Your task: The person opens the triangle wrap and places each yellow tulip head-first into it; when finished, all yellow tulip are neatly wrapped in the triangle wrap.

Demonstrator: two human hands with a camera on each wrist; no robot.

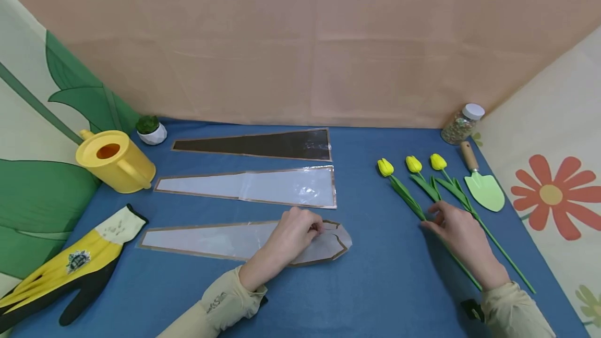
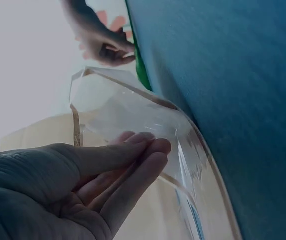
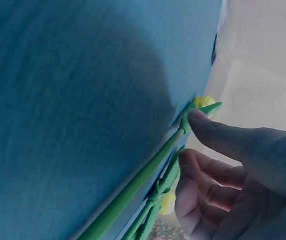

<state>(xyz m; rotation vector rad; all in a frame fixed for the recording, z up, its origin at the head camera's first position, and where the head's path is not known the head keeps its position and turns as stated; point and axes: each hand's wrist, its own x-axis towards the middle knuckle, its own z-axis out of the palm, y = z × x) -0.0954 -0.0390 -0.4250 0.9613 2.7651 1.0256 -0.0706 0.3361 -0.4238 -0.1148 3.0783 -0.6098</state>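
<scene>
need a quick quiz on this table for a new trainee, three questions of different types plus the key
1. Count: how many yellow tulips lie on the blue cloth?

2. Match each hand, the left hand and the right hand, to what it is at:
A) the leftmost tulip in the head view
B) the wide end of the nearest pale plastic sleeve

3. True or false: in the head view, the dark plastic sleeve lies between the two pale ones.

Key
1. Three.
2. Left hand: B. Right hand: A.
3. False; the dark plastic sleeve lies beyond both pale ones.
</scene>
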